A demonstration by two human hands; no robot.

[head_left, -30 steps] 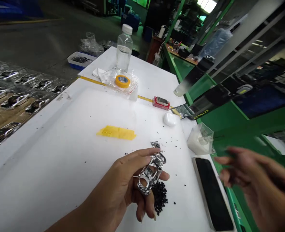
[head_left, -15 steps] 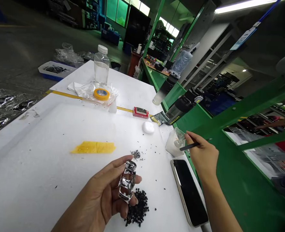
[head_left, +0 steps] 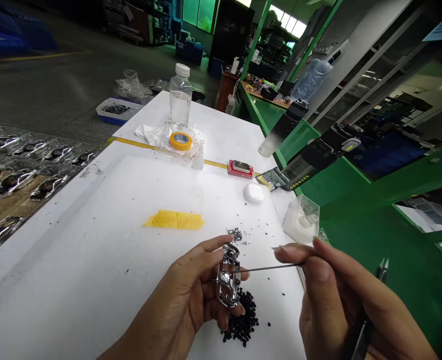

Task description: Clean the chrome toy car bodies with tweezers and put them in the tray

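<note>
My left hand (head_left: 185, 305) is closed around a small shiny chrome part (head_left: 228, 276), held upright above the white table (head_left: 93, 240). My right hand (head_left: 341, 305) pinches a thin dark tool (head_left: 271, 268) whose fine tip points left and meets the chrome part. Just beneath that part lies a heap of small black pieces (head_left: 241, 322). A smaller patch of grey bits (head_left: 236, 233) lies beyond my fingers. A clear cup of white stuff (head_left: 301, 220) stands near the table's right edge, above my right hand.
Yellow strip (head_left: 174, 220), white earbud case (head_left: 253, 192), red-framed device (head_left: 240, 168), yellow tape roll (head_left: 180, 141) and a water bottle (head_left: 180, 96) lie farther back. Bagged dark parts (head_left: 22, 175) fill the left. A green frame (head_left: 359, 200) borders the right.
My right hand came back from the clear cup and now brings the tool's tip to the chrome part. The left hand turned the part more upright. The camera swung.
</note>
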